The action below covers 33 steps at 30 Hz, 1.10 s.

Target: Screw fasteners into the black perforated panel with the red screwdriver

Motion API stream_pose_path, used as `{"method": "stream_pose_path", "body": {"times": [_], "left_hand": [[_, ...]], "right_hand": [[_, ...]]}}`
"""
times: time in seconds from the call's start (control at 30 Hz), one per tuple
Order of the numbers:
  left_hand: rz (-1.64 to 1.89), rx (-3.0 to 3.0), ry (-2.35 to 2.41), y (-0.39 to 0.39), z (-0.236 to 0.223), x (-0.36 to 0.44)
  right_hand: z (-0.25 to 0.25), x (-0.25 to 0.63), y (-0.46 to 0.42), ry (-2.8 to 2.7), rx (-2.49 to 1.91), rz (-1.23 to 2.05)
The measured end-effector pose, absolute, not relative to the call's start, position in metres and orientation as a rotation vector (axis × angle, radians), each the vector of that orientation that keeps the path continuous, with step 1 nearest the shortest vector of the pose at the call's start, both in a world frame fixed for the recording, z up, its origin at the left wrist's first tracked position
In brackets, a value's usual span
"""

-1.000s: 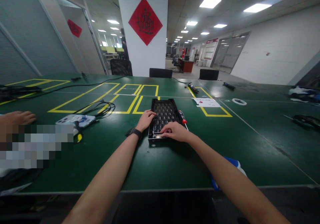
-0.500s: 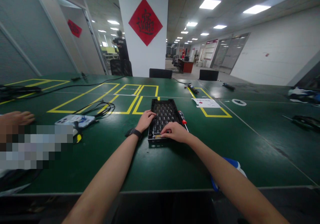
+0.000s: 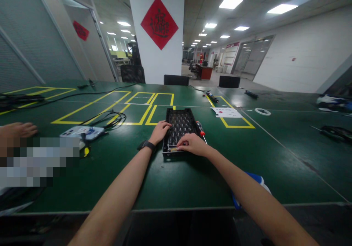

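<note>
A black open rectangular case [image 3: 181, 123] with a patterned floor lies on the green table in front of me. My left hand [image 3: 160, 131] grips its left wall, fingertips over the rim. At the near end of the case, the fingers of my right hand [image 3: 192, 144] are pinched together low inside. What they pinch is hidden. Just left of those fingertips is a small yellowish part [image 3: 173, 149] in the case. A screwdriver [image 3: 201, 129] with a red and dark handle rests against the right side of the case, its shaft pointing toward me.
Another person's hand [image 3: 23, 129] rests on the table at left, near a phone [image 3: 81, 132] and coiled black cables [image 3: 117, 118]. Yellow tape outlines mark the green table [image 3: 192, 187]. A paper sheet [image 3: 226, 112] and tape roll [image 3: 263, 112] lie right; a blue-white object [image 3: 257, 180] sits under my right forearm.
Both hands stay at the same places on the case, and the case has not moved. The view has shifted very slightly. In the background, the standing person has turned or moved a little.
</note>
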<state>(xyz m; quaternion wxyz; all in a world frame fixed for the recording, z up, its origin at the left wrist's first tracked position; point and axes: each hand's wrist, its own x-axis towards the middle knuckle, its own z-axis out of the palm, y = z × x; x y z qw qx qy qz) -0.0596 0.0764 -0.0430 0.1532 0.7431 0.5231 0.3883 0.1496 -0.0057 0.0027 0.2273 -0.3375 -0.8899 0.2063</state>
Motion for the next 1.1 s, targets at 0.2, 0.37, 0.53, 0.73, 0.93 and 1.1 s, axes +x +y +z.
{"method": "stream_pose_path", "body": {"times": [0.2,0.37,0.53,0.73,0.93,1.1], "left_hand": [[1.086,2.148,1.46,0.0747,-0.0409,-0.0604],[1.064,2.143,1.446,0.0731,-0.0404,-0.0607],[1.044,2.162,1.423,0.0714,-0.0399,-0.0606],[1.059,2.172,1.42,0.0729,-0.0417,-0.0605],[1.077,2.19,1.41,0.0741,-0.0447,-0.0608],[1.091,2.184,1.399,0.0742,-0.0452,-0.0606]], "right_hand": [[0.0024,0.1501,-0.0047,-2.45,-0.911,0.551],[0.0004,0.1512,-0.004,-2.466,-0.883,0.55],[0.0037,0.1527,-0.0043,-2.498,-0.871,0.563],[0.0064,0.1526,-0.0058,-2.495,-0.848,0.587],[0.0045,0.1519,-0.0058,-2.503,-0.84,0.528],[0.0075,0.1512,-0.006,-2.596,-0.807,0.433]]}}
